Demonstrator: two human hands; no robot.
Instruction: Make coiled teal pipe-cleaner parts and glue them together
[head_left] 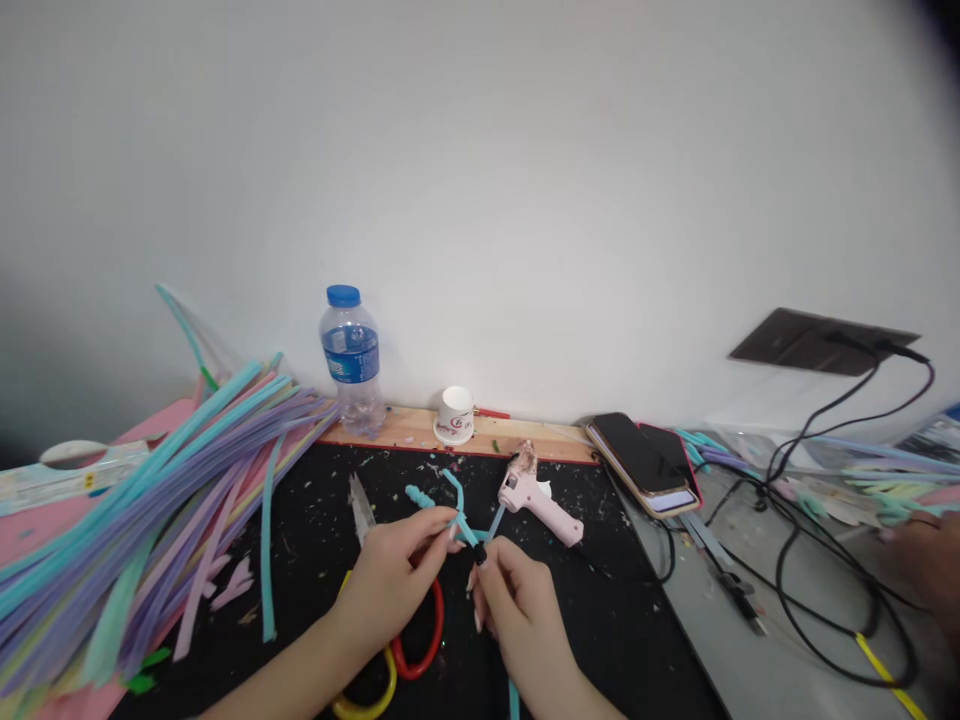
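Over the black mat (615,620), my left hand (401,575) pinches a light-blue fuzzy stem piece (466,530) with bent and coiled ends. My right hand (517,595) has its fingers closed round the lower end of the same piece, where a small black part (480,552) shows at the fingertips. The two hands are close together but apart. A pair of scissors (420,635) with red and yellow handles lies beneath my left hand. Beyond my right hand rests a pink glue gun (551,512), with a light-blue strip beside its nozzle end.
Coloured fuzzy stems (187,510) pile up at left. A water bottle (351,365) and a paper cup (455,415) stand by the wall. Phones (645,460), black cables (787,560) and a wall socket plate (795,340) are at right. Another person's hand (926,555) is at the right edge.
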